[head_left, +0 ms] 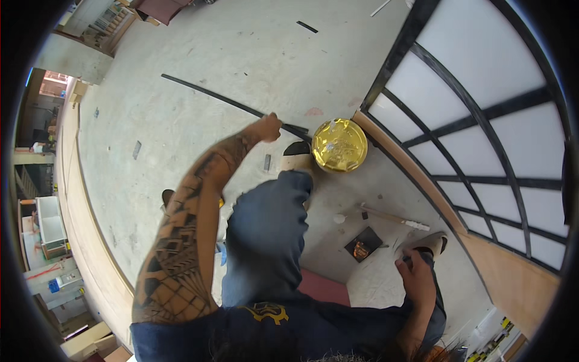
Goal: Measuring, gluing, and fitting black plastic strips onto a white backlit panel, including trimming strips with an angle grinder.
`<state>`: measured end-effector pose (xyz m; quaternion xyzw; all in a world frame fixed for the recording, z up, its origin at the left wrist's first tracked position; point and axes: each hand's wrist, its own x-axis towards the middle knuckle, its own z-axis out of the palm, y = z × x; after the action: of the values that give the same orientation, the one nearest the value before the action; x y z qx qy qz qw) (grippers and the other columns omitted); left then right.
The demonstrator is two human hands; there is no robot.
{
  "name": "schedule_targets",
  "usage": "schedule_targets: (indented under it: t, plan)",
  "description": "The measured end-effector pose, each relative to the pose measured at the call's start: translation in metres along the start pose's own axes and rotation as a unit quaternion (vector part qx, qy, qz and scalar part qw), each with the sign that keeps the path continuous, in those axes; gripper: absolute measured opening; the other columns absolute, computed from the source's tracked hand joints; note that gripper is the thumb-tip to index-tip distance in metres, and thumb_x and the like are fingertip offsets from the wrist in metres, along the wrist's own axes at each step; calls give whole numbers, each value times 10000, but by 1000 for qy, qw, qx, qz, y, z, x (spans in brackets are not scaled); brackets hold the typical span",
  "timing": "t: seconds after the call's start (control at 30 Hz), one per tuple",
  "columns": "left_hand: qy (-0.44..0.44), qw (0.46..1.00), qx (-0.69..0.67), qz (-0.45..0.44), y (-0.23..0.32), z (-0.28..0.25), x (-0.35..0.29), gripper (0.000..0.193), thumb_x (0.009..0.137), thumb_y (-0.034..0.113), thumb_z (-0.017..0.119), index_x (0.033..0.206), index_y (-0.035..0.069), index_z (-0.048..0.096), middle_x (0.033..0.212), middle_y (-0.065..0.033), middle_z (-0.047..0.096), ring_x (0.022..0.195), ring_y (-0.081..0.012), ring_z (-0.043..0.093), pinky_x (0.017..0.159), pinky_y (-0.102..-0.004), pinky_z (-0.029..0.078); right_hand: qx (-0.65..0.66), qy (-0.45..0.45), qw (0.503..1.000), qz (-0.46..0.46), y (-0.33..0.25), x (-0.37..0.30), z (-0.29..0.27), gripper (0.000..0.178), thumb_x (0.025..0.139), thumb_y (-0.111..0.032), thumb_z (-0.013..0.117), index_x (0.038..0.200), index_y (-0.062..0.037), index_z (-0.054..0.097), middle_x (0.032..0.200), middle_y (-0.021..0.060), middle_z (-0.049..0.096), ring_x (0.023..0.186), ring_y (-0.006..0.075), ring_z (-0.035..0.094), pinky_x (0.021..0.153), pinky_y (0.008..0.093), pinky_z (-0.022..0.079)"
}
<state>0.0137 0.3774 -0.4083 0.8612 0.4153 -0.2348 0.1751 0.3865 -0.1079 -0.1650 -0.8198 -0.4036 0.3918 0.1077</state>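
My left hand (269,128), at the end of an outstretched tattooed arm, is closed around a long, thin black strip (208,93). The strip slants from the far left down toward a round, gold-topped tin (339,145). Under the hand, a shorter dark piece (295,128) shows beside the strip. My right hand (417,273) hangs low by my right shoe (435,244), its fingers loosely bent and apart, with nothing visible in them. Near it on the floor lie a dark square piece (363,244) and a pale stick (395,216).
A large black-framed panel with white panes (482,114) leans at the right on a wooden edge (416,184). Small offcuts (307,27) lie scattered on the concrete floor (199,48). A long wooden board (87,199) runs along the left, with cluttered shelving beyond.
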Motion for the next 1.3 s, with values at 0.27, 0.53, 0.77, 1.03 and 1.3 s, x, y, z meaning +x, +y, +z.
schedule_targets:
  t: [0.27,0.53,0.77,1.03,1.3]
  plan:
    - [44,999,-1,-32,50,85,33,385,959,50,599,1335,8,674,1735,-220,252,1572,-437,328,1195,-545,462,-21,-21,998,63,12,11,3,422,955,-265,761,1283,-14,676,834,190,707,753,348,692,729,426,534]
    - [133,991,13,4,28,27,17,487,947,31,607,1429,-27,573,1689,-200,303,1549,-402,349,1214,-519,422,-44,-14,998,47,8,16,2,416,972,-282,736,1284,-12,685,801,142,707,734,278,684,724,395,534]
    - [335,941,-42,17,38,-19,-45,648,899,5,653,1519,-44,471,1677,-242,252,1537,-455,325,1242,-531,380,-31,-30,998,34,10,12,15,498,973,-357,744,1306,9,687,832,213,720,807,371,724,753,447,541]
    - [481,845,-116,202,164,-107,-188,672,876,9,710,1508,-32,484,1628,-271,285,1499,-543,320,1237,-571,371,43,114,980,-156,-16,8,19,472,991,-263,745,1365,4,637,923,214,741,857,322,730,825,402,564]
    - [500,814,-131,265,211,-138,-302,720,863,-16,754,1534,28,499,1637,-257,282,1529,-531,277,1220,-586,375,427,219,792,-378,-188,-2,-3,454,1069,-160,691,1474,6,569,1197,126,712,944,142,695,892,298,565]
